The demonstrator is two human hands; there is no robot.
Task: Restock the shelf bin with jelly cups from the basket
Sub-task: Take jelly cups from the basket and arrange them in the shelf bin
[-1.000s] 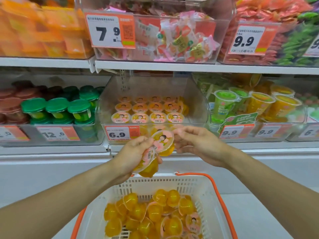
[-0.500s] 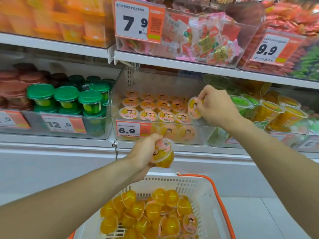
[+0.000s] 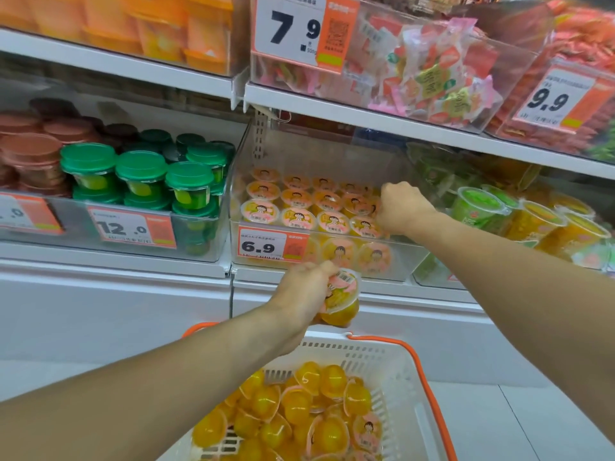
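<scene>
Jelly cups [image 3: 301, 424] fill much of the basket [image 3: 404, 374] at bottom centre; the shelf bin [image 3: 404, 261], mid-frame, has rows but spare room (restock partway). Left hand [image 3: 304, 289] grips one held cup [image 3: 342, 301] below the bin. Right hand [image 3: 401, 206], fingers curled, reaches inside; contents hidden.

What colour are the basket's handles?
Orange handles on a white basket, clearest in the head view.

Bright, even store light with soft shadows; wide-angle bending at the edges, slight blur upper right.
</scene>
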